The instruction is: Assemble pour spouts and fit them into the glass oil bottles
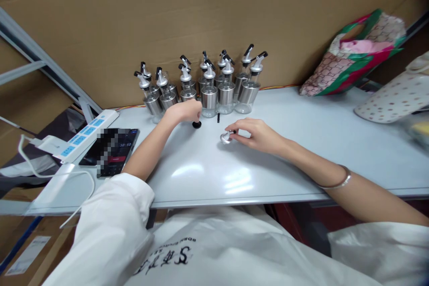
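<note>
Fingers (pixel 244 141) mid-frame: right hand (pixel 259 134) pinches a flared silver spout (pixel 225 138), droppable if slackened; left hand (pixel 189 111), grip unclear, meets a round black stopper (pixel 196 125).

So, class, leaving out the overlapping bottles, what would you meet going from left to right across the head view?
White power strip, phone, left hand, small black strip, silver pourer top, right hand, patterned bag, white dotted container.

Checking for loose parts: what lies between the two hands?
Head view: a black strip, plus the black disc at the left hand and silver spout in the right hand.
</note>
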Tool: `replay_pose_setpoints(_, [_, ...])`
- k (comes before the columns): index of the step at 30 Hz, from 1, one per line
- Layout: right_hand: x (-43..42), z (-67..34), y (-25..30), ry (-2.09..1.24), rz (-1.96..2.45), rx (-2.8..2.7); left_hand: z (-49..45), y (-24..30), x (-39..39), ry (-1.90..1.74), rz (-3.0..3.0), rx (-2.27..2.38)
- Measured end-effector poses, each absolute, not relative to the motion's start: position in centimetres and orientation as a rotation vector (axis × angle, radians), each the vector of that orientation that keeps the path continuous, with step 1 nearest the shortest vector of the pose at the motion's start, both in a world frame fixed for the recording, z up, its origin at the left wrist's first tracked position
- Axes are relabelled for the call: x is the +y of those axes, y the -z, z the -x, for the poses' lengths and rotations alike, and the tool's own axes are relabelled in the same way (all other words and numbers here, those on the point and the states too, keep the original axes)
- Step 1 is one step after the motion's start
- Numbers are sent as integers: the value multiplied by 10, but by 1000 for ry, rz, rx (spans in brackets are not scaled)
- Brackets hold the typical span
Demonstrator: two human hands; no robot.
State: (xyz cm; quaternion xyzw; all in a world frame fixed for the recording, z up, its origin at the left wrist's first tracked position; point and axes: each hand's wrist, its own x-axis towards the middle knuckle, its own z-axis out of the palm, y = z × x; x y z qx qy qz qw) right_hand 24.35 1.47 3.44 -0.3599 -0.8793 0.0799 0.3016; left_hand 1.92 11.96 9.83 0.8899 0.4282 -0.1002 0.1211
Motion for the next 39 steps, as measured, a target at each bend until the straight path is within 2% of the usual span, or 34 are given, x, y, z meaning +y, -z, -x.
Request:
replay_pose_setpoints(6, [13, -243, -36, -198, 946, -2343, -22, -99, 118, 285, -2609, 1186])
replay_pose_setpoints(15, [8, -240, -41, -156, 1071, -2122, -19, -137, 89, -32, -2461, 801])
replay_pose_setpoints(39, [8, -239, -40, -154, 1143, -1902, -26, -135, 81, -59, -2300, 643])
